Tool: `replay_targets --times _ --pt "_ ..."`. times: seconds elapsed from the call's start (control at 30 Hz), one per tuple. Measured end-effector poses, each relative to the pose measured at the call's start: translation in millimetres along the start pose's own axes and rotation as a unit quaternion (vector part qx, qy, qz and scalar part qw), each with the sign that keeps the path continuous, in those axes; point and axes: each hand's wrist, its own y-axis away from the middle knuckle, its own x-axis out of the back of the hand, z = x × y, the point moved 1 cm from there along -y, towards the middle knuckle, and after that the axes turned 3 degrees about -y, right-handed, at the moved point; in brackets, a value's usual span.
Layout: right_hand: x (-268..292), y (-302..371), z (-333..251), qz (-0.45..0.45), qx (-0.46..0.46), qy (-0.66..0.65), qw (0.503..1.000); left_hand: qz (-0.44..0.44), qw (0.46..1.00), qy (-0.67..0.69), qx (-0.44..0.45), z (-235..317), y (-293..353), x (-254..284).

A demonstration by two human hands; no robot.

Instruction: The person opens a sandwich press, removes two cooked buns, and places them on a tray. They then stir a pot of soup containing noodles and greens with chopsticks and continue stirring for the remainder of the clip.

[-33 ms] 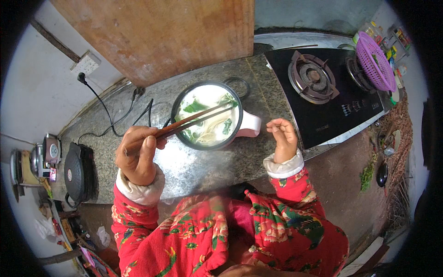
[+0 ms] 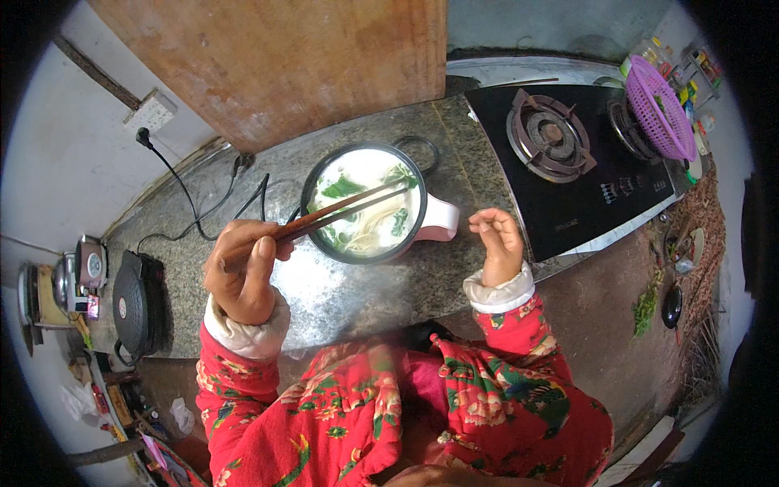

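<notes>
Left hand [image 2: 243, 276]: grip closed round chopsticks [image 2: 329, 211]. Their long axis slants near-left to far-right across the pot [image 2: 365, 260]; tips by the far-right greens [image 2: 400, 174], can't tell if under the broth. Pot on bench [image 2: 406, 292], to the right and slightly far of that grip, noodles [image 2: 373, 230] inside. Right hand [image 2: 497, 243] nearer the handle [image 2: 441, 219], just right of it, not touching; grip released, fingers loosely bent.
</notes>
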Motion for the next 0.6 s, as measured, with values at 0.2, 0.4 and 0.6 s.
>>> replay_targets --times 0.2,0.4,0.6 --pt "1 0 1 0.002 -0.001 0.02 1.0 0.047 0.996 0.02 0.074 -16 1 -4" --pt "1 -1 2 -0.002 -0.003 -0.007 1.0 0.098 0.99 -0.055 0.081 -25 9 18" --pt "-5 -2 0 -0.018 0.003 0.016 1.0 0.153 0.984 -0.079 0.039 0 8 63"
